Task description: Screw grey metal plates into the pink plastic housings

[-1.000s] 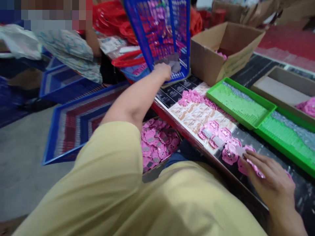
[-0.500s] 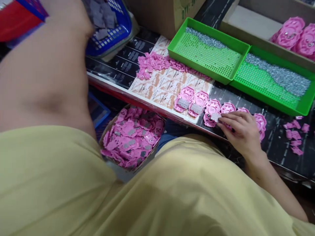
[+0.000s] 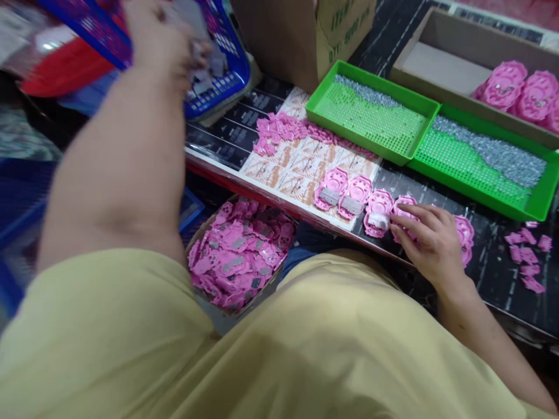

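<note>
Several pink plastic casings [image 3: 379, 203] lie in a row along the table's front edge. Grey rectangular pieces sit across the left ones, among them a shiny grey piece [image 3: 378, 220] on the third casing. Just right of that piece is my right hand [image 3: 430, 235], fingers spread and slightly bent over the neighbouring casings, which it partly hides. My left hand [image 3: 174, 49] reaches over the blue basket [image 3: 238, 81], its fingers curled among flat grey pieces [image 3: 218, 63]. Blur keeps me from seeing whether the left fingers hold one.
Two green perforated trays [image 3: 367, 125] hold small metal parts behind the row. Small pink pieces [image 3: 279, 131] are heaped at left, with more [image 3: 526, 256] at right. A carton of pink parts [image 3: 240, 256] stands below the table edge. Cardboard boxes [image 3: 345, 35] stand behind.
My left hand has come into view over the blue basket. My right fingers have let go of the grey piece, which lies flatter on the third casing. The view has shifted.
</note>
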Action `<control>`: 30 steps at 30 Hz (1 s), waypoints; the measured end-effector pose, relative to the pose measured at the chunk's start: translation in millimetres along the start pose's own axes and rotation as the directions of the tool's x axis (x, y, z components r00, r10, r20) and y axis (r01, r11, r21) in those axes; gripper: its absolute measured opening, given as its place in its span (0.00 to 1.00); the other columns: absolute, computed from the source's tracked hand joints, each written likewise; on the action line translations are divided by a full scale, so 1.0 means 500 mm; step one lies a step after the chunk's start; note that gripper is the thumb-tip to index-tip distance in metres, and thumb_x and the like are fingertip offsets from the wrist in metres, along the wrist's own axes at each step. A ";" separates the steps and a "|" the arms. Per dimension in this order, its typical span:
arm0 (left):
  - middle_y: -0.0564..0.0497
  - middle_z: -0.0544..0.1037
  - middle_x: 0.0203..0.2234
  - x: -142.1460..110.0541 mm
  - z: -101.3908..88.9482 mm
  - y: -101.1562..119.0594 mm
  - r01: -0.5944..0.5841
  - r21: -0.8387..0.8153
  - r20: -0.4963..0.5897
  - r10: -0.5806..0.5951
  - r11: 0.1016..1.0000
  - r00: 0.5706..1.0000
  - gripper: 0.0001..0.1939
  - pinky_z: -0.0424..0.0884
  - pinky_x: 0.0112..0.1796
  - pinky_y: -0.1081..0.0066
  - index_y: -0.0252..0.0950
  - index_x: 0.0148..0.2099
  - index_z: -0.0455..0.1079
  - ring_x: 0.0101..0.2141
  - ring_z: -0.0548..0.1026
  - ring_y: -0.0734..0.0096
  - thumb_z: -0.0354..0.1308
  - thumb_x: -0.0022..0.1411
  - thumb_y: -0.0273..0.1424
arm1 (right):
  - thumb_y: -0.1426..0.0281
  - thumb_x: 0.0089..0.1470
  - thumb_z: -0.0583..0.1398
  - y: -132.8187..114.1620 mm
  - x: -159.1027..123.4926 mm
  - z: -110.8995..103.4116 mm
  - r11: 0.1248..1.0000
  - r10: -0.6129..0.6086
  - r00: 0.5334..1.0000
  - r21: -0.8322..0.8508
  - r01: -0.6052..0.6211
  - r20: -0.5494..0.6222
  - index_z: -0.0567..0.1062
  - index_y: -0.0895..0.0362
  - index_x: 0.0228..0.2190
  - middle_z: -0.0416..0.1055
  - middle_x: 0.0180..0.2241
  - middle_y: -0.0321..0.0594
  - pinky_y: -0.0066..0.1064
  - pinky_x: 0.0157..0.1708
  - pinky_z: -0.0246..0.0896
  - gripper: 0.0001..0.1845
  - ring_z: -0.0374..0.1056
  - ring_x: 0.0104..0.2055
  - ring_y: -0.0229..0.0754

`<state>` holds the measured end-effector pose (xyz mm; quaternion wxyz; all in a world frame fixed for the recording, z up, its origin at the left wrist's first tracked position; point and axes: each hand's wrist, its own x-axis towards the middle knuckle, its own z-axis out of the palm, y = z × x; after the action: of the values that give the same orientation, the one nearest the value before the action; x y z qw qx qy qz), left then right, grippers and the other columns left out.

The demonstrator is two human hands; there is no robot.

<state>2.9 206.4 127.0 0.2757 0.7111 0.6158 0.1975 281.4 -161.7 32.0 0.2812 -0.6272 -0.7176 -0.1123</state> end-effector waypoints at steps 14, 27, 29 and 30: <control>0.53 0.78 0.24 -0.330 0.281 0.181 0.091 -0.624 0.641 0.441 0.776 0.629 0.10 0.69 0.23 0.82 0.28 0.42 0.73 0.25 0.80 0.75 0.67 0.58 0.21 | 0.62 0.59 0.64 -0.013 0.048 -0.024 0.850 0.423 0.903 0.379 -0.365 -0.079 0.78 0.53 0.48 0.81 0.39 0.40 0.32 0.34 0.73 0.16 0.76 0.35 0.39; 0.55 0.75 0.19 -0.385 0.305 0.236 0.441 -0.529 0.829 0.332 0.725 0.449 0.07 0.61 0.15 0.83 0.31 0.37 0.66 0.18 0.75 0.79 0.57 0.66 0.16 | 0.81 0.53 0.65 0.050 -0.029 -0.085 0.990 -0.003 0.946 0.134 0.048 -0.324 0.79 0.51 0.38 0.83 0.39 0.37 0.27 0.38 0.78 0.14 0.81 0.38 0.41; 0.55 0.76 0.21 -0.393 0.305 0.238 0.499 -0.519 0.851 0.365 0.694 0.377 0.07 0.60 0.15 0.83 0.31 0.37 0.67 0.19 0.76 0.78 0.62 0.63 0.18 | 0.83 0.53 0.65 0.053 -0.033 -0.085 0.988 -0.045 0.946 0.128 0.090 -0.321 0.79 0.52 0.39 0.82 0.41 0.40 0.27 0.39 0.78 0.16 0.81 0.40 0.41; 0.55 0.76 0.21 -0.396 0.307 0.238 0.511 -0.516 0.855 0.384 0.687 0.348 0.08 0.60 0.15 0.83 0.31 0.36 0.67 0.19 0.76 0.78 0.65 0.62 0.19 | 0.83 0.53 0.65 0.054 -0.035 -0.084 0.986 -0.043 0.946 0.140 0.092 -0.321 0.79 0.52 0.40 0.82 0.41 0.40 0.27 0.40 0.78 0.16 0.80 0.40 0.41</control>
<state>157.1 -22.3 96.2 0.8374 0.4896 0.2408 -0.0326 319.2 -192.6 51.5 0.4362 -0.5525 -0.6906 -0.1657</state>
